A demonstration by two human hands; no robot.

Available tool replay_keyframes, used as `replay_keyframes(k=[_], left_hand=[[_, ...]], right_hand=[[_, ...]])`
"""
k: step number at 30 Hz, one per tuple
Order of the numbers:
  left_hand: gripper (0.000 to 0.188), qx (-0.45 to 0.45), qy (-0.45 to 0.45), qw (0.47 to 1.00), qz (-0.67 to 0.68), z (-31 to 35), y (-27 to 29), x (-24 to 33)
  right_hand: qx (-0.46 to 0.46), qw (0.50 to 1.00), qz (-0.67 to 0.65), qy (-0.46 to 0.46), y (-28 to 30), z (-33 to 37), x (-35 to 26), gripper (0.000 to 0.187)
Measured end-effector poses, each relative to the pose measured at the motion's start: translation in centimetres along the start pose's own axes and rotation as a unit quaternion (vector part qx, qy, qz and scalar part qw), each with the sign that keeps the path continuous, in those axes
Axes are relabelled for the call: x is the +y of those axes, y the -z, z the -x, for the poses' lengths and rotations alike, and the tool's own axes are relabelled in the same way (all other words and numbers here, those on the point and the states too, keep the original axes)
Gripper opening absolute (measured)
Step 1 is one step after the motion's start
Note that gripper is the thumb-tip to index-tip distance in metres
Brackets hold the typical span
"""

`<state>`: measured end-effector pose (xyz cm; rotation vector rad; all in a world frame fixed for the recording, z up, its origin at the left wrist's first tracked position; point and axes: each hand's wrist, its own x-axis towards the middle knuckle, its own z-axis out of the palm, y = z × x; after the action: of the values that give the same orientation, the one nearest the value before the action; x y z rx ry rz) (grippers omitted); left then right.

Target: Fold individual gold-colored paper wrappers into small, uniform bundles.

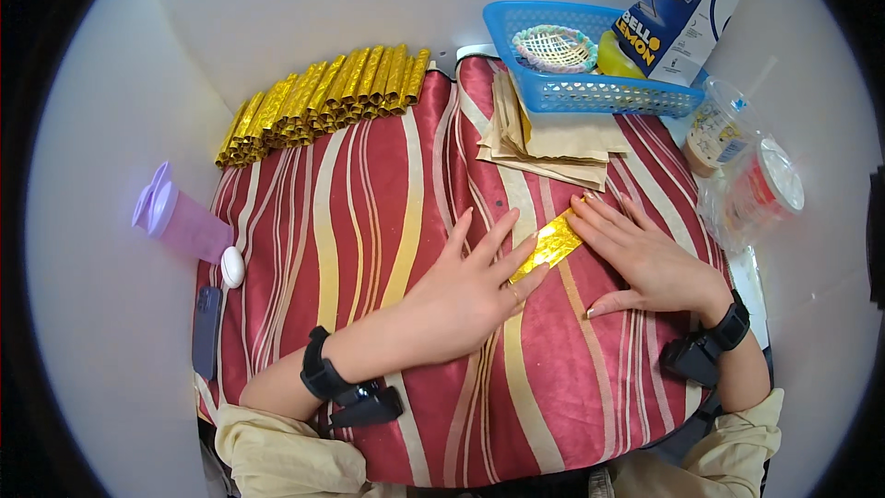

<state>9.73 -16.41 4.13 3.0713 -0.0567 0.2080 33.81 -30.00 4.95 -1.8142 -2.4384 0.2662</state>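
Centre of cloth: narrow folded strip of shiny gold foil paper (550, 244), lying slantwise on the red cloth with cream and gold wavy stripes (369, 221), pinned between both hands.
Left hand (466, 290): flat on the cloth, palm down, fingers spread wide; fingers resting on the strip's lower end at 7 o'clock of the strip.
Right hand (645, 258): flat, palm down, fingers held fairly close together, thumb out; fingertips pressing the strip's upper end at 1 o'clock.
Wrists: black band with a small black device on each.
At 11 o'clock of the hands: long row of folded gold foil strips (323, 101), stacked side by side along the cloth's far edge.
At 12 o'clock: pile of tan paper sheets (544, 148), partly under a blue perforated plastic basket (590, 65) holding a woven ring and a yellow object.
At 1 o'clock: tall blue and white carton (678, 9) behind the basket.
At 2 o'clock: clear plastic bag with lidded cups (751, 175).
At 9 o'clock: lilac plastic bottle (180, 221), white oval object (232, 266), dark phone (206, 332) at the cloth's left edge.
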Motion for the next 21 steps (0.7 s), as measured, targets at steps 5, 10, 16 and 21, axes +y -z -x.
replay_keyframes(k=[5, 10, 16, 21], left_hand=[[0.050, 0.003, -0.006, 0.998, -0.056, 0.3, 0.3, 1.0], [0.053, -0.019, -0.021, 0.998, -0.058, 0.3, 0.2, 0.8], [0.052, -0.012, 0.001, 0.996, -0.084, 0.6, 0.1, 1.7], [0.051, -0.001, 0.033, 0.989, -0.142, 1.0, -0.2, 3.8]], right_hand=[[0.030, 0.998, 0.054, -0.023, -0.1, 0.1, -0.1, 0.098], [0.045, 0.998, 0.013, 0.053, -0.6, -1.1, -2.2, 0.100], [0.044, 0.999, -0.014, 0.028, -0.8, -1.1, -2.3, 0.098], [0.050, 0.998, 0.016, -0.031, -0.6, -0.2, -0.8, 0.098]])
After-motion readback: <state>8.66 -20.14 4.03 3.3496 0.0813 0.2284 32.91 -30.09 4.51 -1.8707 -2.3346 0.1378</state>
